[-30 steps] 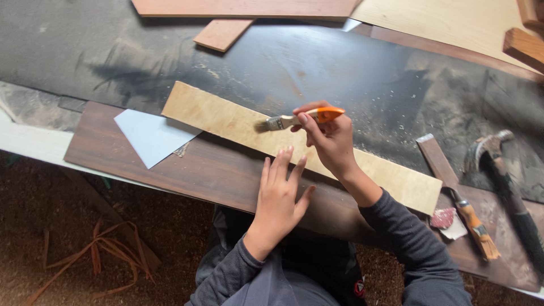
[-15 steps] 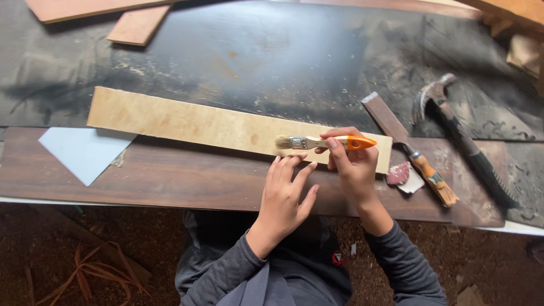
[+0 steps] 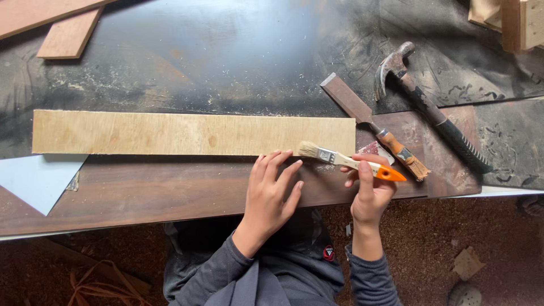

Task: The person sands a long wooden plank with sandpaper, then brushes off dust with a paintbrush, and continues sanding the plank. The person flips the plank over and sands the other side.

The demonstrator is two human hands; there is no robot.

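Spread over a dusty black workbench [image 3: 226, 51], with a dark brown board [image 3: 141, 195] along its near edge. Lying lengthwise across the join of the two, a long pale plywood strip [image 3: 192, 134], its right end just short of a flat chisel [image 3: 371, 124] with a frayed wooden handle, and beyond that a claw hammer [image 3: 430, 110] toward the right edge. At the near left, a pale blue sheet [image 3: 37, 178] tucked under the strip's corner. Left hand [image 3: 272, 190] released, flat, fingers spread on the dark board, fingertips touching the strip's near edge. Right hand [image 3: 368, 192] clenched around the orange handle of a small paintbrush [image 3: 340, 158], bristles resting at the strip's near right corner. Best done, by the look of it, with the flat hand pressing firmly to pin the strip, bristles kept low and drawn lightly along the grain toward the end, dust swept off the edge rather than back onto the face. Against half a second ago: strip now square to the bench edge rather than slanted, brush lower on its near edge, left hand spread wider.
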